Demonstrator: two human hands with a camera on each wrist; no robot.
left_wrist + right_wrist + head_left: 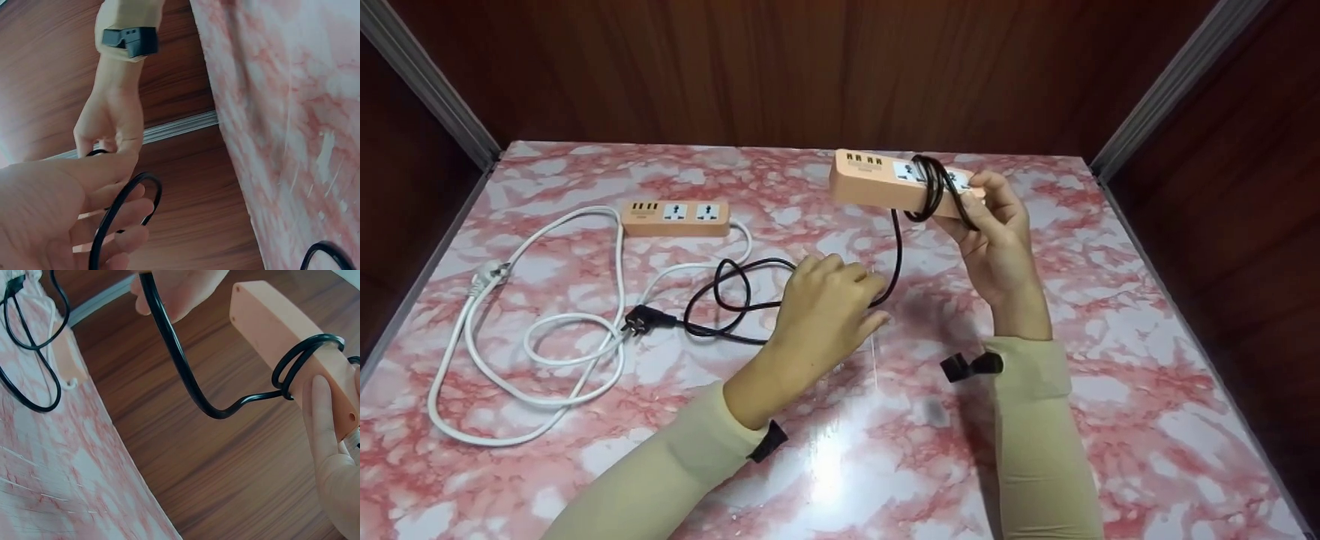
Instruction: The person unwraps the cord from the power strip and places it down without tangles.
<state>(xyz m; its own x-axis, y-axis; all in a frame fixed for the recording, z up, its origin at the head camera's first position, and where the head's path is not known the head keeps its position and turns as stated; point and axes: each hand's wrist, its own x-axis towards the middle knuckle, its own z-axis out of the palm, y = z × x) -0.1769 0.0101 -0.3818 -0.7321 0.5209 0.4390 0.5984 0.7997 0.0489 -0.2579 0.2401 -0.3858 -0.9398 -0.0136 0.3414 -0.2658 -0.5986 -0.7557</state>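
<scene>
My right hand (1005, 240) holds an orange power strip (874, 176) above the table at the right, thumb on its top face and fingers beneath. Several turns of its black cable (934, 191) wrap round the strip's socket end. From the strip's underside, in the right wrist view, the black cable (188, 385) runs across to my left hand (829, 307). The left fingers curl round this cable (109, 216), which crosses their palm side in the left wrist view. Beyond the left hand the cable lies in loose loops, ending at a black plug (649, 320).
A second orange power strip (649, 221) lies at the left on the marbled table (900, 465). Its white cable (495, 382) spreads in wide loops with a white plug (489, 277), partly near the black plug. Wood-patterned panels (810, 67) enclose the back and sides.
</scene>
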